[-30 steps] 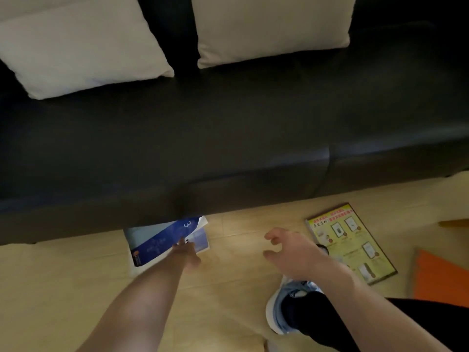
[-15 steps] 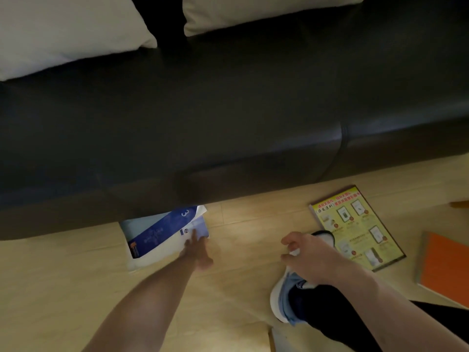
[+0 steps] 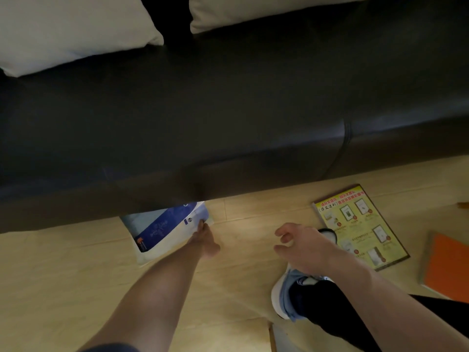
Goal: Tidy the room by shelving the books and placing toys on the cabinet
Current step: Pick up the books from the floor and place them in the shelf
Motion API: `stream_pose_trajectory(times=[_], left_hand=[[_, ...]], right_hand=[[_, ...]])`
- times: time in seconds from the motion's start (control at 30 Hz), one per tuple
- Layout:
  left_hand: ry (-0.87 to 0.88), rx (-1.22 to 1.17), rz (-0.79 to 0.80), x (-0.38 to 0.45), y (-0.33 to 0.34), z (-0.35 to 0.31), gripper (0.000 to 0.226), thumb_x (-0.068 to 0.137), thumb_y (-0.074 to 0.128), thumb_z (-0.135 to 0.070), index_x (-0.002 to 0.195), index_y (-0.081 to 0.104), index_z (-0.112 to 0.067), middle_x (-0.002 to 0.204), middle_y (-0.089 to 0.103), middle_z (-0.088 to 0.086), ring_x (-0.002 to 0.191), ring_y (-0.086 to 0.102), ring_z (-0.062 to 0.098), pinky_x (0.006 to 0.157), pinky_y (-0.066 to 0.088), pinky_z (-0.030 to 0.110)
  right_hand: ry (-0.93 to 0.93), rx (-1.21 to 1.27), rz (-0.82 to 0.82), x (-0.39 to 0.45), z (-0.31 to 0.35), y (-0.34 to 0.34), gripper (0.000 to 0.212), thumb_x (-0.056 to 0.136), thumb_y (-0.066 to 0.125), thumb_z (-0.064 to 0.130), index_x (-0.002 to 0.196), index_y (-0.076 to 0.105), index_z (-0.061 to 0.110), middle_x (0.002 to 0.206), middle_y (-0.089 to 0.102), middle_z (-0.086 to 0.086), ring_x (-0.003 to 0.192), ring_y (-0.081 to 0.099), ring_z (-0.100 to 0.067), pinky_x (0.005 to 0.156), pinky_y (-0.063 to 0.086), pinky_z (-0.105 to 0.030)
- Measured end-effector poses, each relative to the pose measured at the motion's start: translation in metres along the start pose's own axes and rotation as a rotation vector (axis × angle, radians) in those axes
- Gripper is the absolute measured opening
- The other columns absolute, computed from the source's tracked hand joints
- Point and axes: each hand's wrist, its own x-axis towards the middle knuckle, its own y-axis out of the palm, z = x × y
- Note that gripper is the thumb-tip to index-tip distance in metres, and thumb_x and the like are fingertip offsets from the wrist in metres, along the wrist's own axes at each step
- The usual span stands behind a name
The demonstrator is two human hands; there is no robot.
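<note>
A blue and white book point(image 3: 165, 228) lies on the wooden floor, partly tucked under the front edge of the black sofa point(image 3: 228, 123). My left hand point(image 3: 204, 241) reaches down to the book's right edge and its fingers pinch that edge. My right hand point(image 3: 302, 243) hovers over the floor to the right with fingers loosely curled and holding nothing. A yellow magazine point(image 3: 360, 226) lies flat on the floor further right. An orange book point(image 3: 448, 266) lies at the right edge of the view.
Two pale cushions point(image 3: 66, 31) rest on the sofa's seat at the top. My foot in a light blue and white shoe point(image 3: 291, 293) stands on the floor under my right forearm. Another object's corner point(image 3: 275, 336) shows at the bottom edge.
My left hand has slid along the blue book's right edge and now pinches it. My right hand drifted right and opened a little. The camera leaned closer to the sofa.
</note>
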Motion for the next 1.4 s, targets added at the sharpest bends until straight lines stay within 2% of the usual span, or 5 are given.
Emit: stream_pose_trajectory(times=[0.5,0.6,1.0,1.2,1.4], left_hand=[[0.301,0.171,0.269,-0.053,0.06,-0.033,0.045,0.099,0.052,-0.009,0.144,0.058,-0.007,0.151,0.055,0.012,0.135,0.055,0.028,0.112,0.044,0.034],[0.321,0.018,0.061,-0.052,0.035,-0.044,0.038,0.096,0.057,-0.011,0.131,0.071,-0.018,0.144,0.062,0.004,0.132,0.056,0.024,0.113,0.043,0.035],[0.152,0.21,-0.029,-0.004,-0.012,-0.083,0.107,0.088,0.074,-0.011,0.167,0.002,-0.021,0.174,0.01,0.006,0.158,0.014,0.033,0.125,0.026,0.048],[0.093,0.34,-0.044,-0.005,-0.002,-0.092,0.076,0.079,0.088,-0.021,0.144,0.049,-0.015,0.147,0.047,0.007,0.138,0.043,0.033,0.112,0.042,0.049],[0.083,0.37,-0.068,-0.002,0.03,-0.061,0.084,0.078,0.087,-0.024,0.147,0.039,-0.015,0.145,0.049,0.007,0.135,0.047,0.031,0.114,0.038,0.046]], right_hand=[[0.009,0.02,-0.028,-0.01,0.004,-0.009,0.044,0.092,0.064,0.038,0.134,0.055,0.031,0.129,0.063,0.006,0.113,0.059,-0.015,0.094,0.052,-0.032],[0.008,0.016,-0.025,-0.01,0.002,-0.006,0.045,0.09,0.066,0.041,0.133,0.054,0.031,0.125,0.064,0.005,0.107,0.061,-0.014,0.083,0.052,-0.029],[0.038,-0.009,-0.064,0.003,-0.013,-0.005,0.038,0.091,0.061,0.04,0.128,0.057,0.03,0.12,0.067,0.004,0.103,0.064,-0.016,0.082,0.056,-0.03],[0.071,0.032,-0.055,0.007,-0.02,-0.001,0.043,0.089,0.062,0.039,0.131,0.057,0.034,0.123,0.066,0.006,0.104,0.064,-0.014,0.082,0.053,-0.027],[0.085,0.063,-0.029,0.01,-0.02,-0.003,0.044,0.089,0.062,0.04,0.133,0.055,0.035,0.121,0.065,0.009,0.106,0.061,-0.014,0.085,0.051,-0.028]])
